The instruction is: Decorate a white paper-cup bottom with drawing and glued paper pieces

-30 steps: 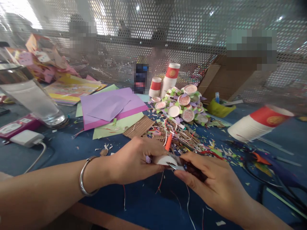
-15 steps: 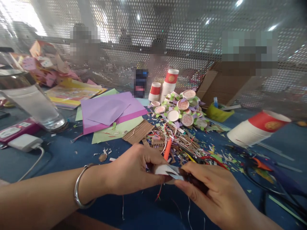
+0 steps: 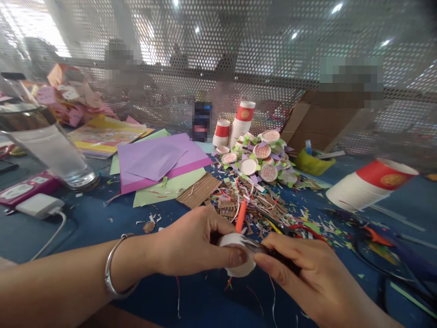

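Observation:
My left hand (image 3: 201,241), a silver bangle on its wrist, pinches a small white cut paper cup bottom (image 3: 239,269) between thumb and fingers. In my right hand (image 3: 303,278) is a pair of dark-handled scissors (image 3: 252,245), the metal blades lying at the cup bottom's upper rim. My fingers hide most of the handles. Just behind the hands, an orange stick-like piece (image 3: 241,216) leans among paper and cardboard scraps (image 3: 235,196). Beyond the scraps rises a heap of round cup bottoms (image 3: 261,157) with green and purple paper bits.
Stacked red-and-white paper cups (image 3: 372,184) lie tilted at right, near a glue gun (image 3: 392,246). More cups (image 3: 243,120) stand at the back. Purple paper (image 3: 153,159), a water glass (image 3: 58,150) and a power strip (image 3: 30,189) are on the left. Red-handled scissors (image 3: 307,230) lie in the scraps.
The cup bottom has turned in my left hand, so more of its round white side shows below my thumb. The scissor blades have shifted along its rim.

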`<state>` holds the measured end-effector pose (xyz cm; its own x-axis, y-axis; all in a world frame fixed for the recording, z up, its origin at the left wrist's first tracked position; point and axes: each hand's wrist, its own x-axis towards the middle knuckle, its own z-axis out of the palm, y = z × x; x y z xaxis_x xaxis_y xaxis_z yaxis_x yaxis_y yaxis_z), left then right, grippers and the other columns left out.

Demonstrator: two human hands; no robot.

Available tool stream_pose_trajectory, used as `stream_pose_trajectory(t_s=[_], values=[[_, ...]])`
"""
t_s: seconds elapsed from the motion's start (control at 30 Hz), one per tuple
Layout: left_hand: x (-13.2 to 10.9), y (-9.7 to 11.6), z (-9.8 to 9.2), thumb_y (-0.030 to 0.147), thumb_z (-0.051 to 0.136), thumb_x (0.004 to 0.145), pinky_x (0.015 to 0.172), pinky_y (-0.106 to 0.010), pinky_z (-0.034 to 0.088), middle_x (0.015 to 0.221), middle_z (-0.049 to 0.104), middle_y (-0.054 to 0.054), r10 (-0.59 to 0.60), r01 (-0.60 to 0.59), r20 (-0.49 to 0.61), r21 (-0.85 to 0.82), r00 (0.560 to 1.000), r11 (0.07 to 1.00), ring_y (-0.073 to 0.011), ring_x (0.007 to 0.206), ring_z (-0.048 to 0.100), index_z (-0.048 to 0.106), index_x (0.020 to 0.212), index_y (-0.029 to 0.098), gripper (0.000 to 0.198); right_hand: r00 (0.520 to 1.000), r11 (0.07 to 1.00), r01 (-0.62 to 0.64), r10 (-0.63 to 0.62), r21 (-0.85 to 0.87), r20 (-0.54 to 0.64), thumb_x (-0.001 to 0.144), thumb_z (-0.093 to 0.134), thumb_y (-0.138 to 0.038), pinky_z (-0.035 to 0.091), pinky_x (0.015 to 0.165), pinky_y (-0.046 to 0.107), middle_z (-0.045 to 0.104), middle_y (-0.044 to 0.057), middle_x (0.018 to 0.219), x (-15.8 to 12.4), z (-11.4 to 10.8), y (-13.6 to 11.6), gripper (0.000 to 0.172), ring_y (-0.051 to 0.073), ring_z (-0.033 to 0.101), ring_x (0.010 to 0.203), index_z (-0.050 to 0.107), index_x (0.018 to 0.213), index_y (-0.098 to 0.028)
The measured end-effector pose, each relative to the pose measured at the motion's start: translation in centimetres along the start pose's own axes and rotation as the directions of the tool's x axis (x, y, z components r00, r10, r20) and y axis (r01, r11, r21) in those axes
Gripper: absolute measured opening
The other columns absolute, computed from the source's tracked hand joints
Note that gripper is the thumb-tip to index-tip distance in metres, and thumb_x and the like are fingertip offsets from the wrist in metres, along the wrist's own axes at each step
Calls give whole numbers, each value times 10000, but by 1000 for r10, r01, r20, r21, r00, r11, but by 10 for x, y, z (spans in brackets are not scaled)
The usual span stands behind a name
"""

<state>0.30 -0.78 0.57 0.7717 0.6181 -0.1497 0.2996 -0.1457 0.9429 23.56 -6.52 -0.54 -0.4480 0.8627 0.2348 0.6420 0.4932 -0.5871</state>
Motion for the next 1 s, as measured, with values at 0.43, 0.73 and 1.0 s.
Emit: stream_pose_trajectory(t_s=[0.43,0.73,1.0], values=[[-3,7,3,253,635,900,579,-241,331,664,510,48,122,-90,-134,222,984,971,-75,619,437,515,647,165,293,994,989,-104,99,106,50,1035,460,-490,303,451,237,410,-56,573,3,-3,-7,463,78,401,503,474,659,-220],[-1,-1,-5,371,707,884,523,-172,346,667,524,39,-23,25,51,-41,998,999,-61,591,442,648,762,133,274,960,949,-243,206,200,189,1013,446,-587,293,495,259,390,-43,625,4,0,-5,505,100,372,564,478,674,-214],[1,1,-15,318,829,804,527,-155,384,624,546,51,37,44,260,-301,965,953,-54,569,470,659,726,135,261,909,835,-369,233,408,345,984,489,-639,226,479,265,297,-52,638,3,-3,-9,527,99,289,559,455,677,-212]])
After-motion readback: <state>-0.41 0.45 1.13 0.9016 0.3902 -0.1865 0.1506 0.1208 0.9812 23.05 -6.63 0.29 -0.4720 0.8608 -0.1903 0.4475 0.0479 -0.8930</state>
